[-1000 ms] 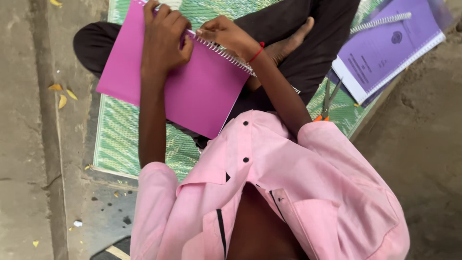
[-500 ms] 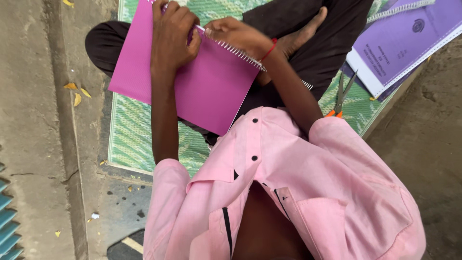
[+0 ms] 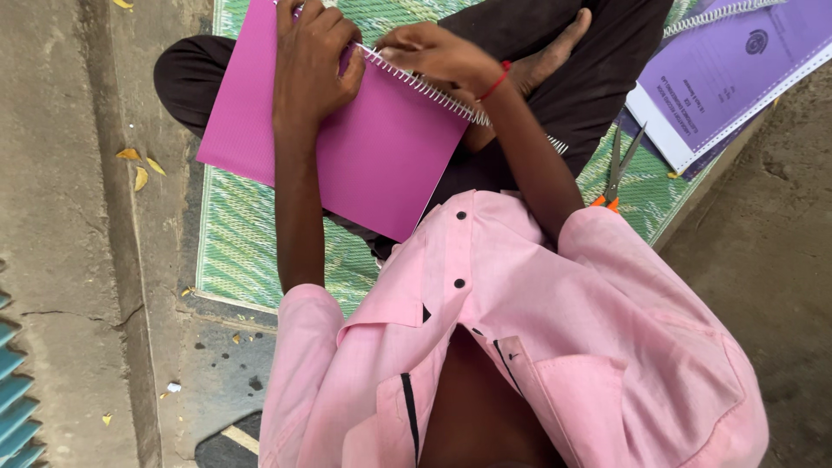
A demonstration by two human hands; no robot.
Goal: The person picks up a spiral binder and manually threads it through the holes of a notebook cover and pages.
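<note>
Two hands work on one pink notebook (image 3: 364,147) that lies slanted across the person's crossed legs, over a green woven mat (image 3: 251,251). The left hand (image 3: 314,61) rests on the upper part of the pink cover, near the wire spiral (image 3: 425,87); its fingers (image 3: 342,39) are bent and press down on the cover, holding the notebook in place. The right hand (image 3: 438,56) is at the spiral edge, with its fingers closed around the wire coil near the top end; exactly how they pinch it I cannot tell. A red thread (image 3: 494,85) goes around the right wrist.

One bare foot (image 3: 550,56) shows just behind the right hand, against the dark trousers (image 3: 598,87). The person wears a pink shirt (image 3: 537,347) with dark buttons.

On the mat, to the right of the legs, lie scissors (image 3: 617,169) with orange handles, the blades open. Beyond them, well apart from the pink notebook, is a purple booklet (image 3: 737,69) with a white spiral at its top edge. Some yellow dry leaves (image 3: 139,165) lie on the concrete floor (image 3: 61,217) on the left.
</note>
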